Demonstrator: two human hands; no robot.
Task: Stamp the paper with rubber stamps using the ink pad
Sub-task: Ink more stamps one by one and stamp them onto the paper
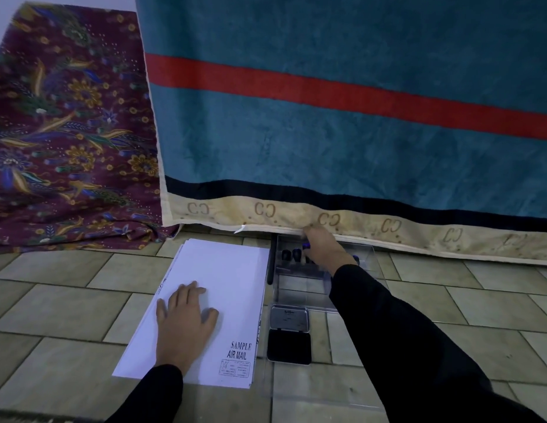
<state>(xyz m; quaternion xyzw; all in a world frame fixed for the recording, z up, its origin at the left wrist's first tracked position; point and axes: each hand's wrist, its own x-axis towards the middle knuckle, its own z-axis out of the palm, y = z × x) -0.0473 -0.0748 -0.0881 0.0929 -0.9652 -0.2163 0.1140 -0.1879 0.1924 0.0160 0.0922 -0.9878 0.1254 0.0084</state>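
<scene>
A stack of white paper (223, 270) lies on the tiled floor, with "SAMPLE", "AIR MAIL" and a boxed print stamped in its near right corner. My left hand (183, 322) rests flat on the sheet, fingers apart. To the right, the ink pad (289, 346) lies open, black pad near me, lid folded back. Beyond it stands a clear plastic box (299, 288) with dark-handled rubber stamps (292, 254) in a row. My right hand (324, 248) reaches into the box, fingers curled over the stamps; a blue-tipped stamp shows at my fingertips, and whether I grip it is hidden.
A teal towel (357, 117) with a red stripe hangs down to the floor just behind the box. A purple floral cloth (67, 132) lies at the left. A black pen-like stick (270, 261) lies between paper and box. The clear box lid (321, 389) lies near my right sleeve.
</scene>
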